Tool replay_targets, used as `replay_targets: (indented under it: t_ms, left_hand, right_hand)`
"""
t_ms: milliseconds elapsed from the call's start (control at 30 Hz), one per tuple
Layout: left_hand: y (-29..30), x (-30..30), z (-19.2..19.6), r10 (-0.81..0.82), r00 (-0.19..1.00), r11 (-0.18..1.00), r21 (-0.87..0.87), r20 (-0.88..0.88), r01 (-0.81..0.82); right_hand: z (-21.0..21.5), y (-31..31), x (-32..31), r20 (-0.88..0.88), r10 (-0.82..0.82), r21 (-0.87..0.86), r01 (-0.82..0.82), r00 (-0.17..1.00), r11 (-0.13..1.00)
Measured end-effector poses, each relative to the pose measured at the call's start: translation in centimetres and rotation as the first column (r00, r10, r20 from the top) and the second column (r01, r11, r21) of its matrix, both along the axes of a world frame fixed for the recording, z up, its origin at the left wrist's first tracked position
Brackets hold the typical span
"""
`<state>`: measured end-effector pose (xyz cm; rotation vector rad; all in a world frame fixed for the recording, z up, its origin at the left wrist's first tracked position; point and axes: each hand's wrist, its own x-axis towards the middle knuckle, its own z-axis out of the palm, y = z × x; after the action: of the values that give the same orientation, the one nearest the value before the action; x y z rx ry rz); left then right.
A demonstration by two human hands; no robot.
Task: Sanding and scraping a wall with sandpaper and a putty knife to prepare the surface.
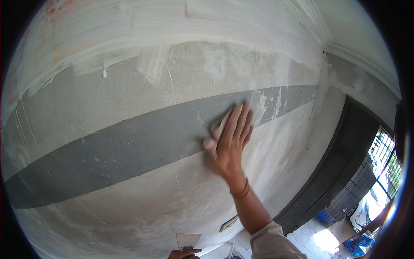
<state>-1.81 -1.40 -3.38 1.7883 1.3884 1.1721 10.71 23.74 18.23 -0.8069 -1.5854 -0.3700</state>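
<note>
My right hand (233, 144) presses flat-fingered against the wall, over the dark grey band (146, 134) that crosses it. A pinkish-brown piece of sandpaper (220, 126) shows between its thumb and fingers, and the rest of the piece is hidden under the palm. Low in the view, my left hand (183, 254) is closed round the handle of a putty knife (188, 241). Its broad, pale blade points up, in front of the lower wall. Only part of that hand is in view.
Patchy white coating (155, 21) covers the upper wall above bare grey plaster (129, 93). A small framed plate (229, 223) sits low on the wall. To the right stand a dark ribbed shutter (332, 172) and a barred opening (384, 151), with a white vehicle (366, 209) beyond.
</note>
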Motion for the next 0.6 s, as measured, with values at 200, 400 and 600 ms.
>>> replay_targets:
  t_ms: [200,400,600]
  left_hand:
    - [0.3,0.1,0.4,0.025,0.999,1.0,-0.001,-0.046,-0.025]
    - [0.6,0.9,1.4,-0.064,0.998,0.998,0.016,-0.011,0.064]
    - [1.4,1.3,1.3,-0.106,0.993,0.984,0.135,-0.052,0.112]
  right_hand:
    - [-0.8,-0.5,-0.7,-0.117,-0.005,-0.043,-0.001,0.993,0.999]
    - [4.3,1.6,2.8,-0.067,0.005,-0.022,-0.007,0.998,1.0]
    - [0.6,-0.5,-0.8,0.026,-0.007,0.036,0.006,1.0,0.999]
